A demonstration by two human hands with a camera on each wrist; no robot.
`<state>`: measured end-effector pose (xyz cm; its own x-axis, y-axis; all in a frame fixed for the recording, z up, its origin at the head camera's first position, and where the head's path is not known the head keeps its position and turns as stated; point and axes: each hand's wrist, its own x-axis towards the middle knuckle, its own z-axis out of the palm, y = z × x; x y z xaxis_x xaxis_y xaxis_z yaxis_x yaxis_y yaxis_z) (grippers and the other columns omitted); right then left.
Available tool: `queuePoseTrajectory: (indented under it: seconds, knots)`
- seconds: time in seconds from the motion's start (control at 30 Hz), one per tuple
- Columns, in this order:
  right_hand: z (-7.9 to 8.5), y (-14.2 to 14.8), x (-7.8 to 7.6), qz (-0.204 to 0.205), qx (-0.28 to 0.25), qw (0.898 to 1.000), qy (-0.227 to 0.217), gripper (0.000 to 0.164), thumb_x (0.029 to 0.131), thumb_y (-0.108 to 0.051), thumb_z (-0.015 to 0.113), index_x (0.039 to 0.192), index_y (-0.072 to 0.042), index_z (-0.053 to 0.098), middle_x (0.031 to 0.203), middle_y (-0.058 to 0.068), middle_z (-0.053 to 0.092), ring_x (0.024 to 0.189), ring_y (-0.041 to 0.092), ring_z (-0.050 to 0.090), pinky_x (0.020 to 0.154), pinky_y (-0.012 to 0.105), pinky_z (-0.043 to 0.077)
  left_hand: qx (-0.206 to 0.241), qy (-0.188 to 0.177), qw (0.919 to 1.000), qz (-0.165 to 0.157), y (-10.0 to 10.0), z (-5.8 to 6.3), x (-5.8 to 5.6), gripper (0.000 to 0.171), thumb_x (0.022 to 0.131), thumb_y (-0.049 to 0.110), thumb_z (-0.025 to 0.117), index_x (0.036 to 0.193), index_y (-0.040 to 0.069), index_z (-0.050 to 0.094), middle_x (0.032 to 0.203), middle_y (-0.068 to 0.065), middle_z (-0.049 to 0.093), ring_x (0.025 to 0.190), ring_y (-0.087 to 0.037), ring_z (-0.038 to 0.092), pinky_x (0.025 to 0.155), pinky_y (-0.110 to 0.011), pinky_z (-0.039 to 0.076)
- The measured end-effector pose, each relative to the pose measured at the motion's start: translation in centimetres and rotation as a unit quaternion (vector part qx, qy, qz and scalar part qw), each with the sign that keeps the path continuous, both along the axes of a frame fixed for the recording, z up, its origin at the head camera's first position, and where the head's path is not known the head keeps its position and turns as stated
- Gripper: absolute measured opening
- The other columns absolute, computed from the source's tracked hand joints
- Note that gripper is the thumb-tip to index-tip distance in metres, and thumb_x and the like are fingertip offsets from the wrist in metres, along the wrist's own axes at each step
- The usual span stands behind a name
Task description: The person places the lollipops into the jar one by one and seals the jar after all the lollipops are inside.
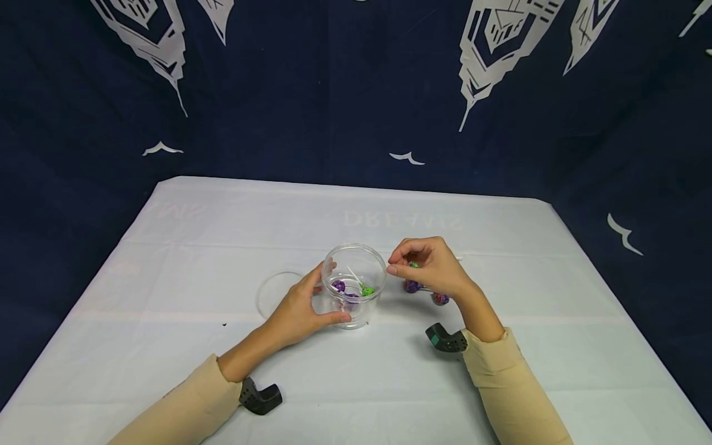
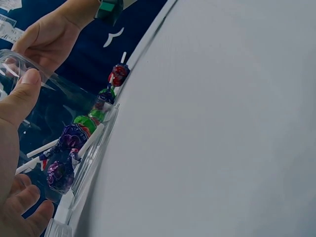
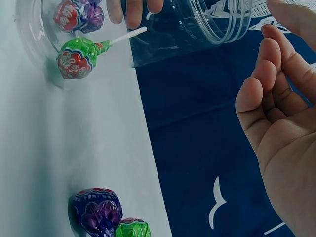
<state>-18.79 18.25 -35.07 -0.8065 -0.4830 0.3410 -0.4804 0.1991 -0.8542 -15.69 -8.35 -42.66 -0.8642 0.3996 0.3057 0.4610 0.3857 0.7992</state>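
Note:
A clear plastic jar (image 1: 353,318) stands upright on the table, its top uncovered. My left hand (image 1: 300,312) holds it from the left side, thumb across the front and fingers round the back. Inside lie a green lollipop (image 3: 76,58) and purple lollipops (image 2: 60,176), their white sticks leaning up. My right hand (image 1: 431,266) hovers beside the jar's right rim, its fingers loosely bent and nothing between them in the right wrist view. Under that hand, on the table, are a purple lollipop (image 1: 411,286), a red one (image 1: 440,299) and a green one (image 3: 133,228), partly hidden by the hand.
A round clear lid (image 1: 258,298) lies flat left of the jar, partly covered by my left hand. White cloth covers the table (image 1: 167,278), and a dark blue patterned curtain (image 1: 311,93) hangs behind its far edge. Black wrist cameras (image 1: 260,397) sit on both forearms.

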Motion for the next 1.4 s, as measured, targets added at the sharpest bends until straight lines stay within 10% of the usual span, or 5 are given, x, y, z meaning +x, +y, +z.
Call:
queuePoseTrajectory:
  seconds: [1.4]
  knots:
    - [0.7,3.9,1.7,-0.061,0.066,0.996,0.006,0.004,0.079,0.003,0.068,0.081,0.006,0.066,0.075,0.013,0.062,0.065,0.018,0.051,0.054,0.025,0.045,-0.014,-0.005,0.9998,0.011,-0.1,-0.1,0.1,0.101,0.065,0.054,0.075,0.145,0.015,0.026,0.138,-0.002,0.040,0.113,-0.020,0.050,0.092,-0.034,0.046]
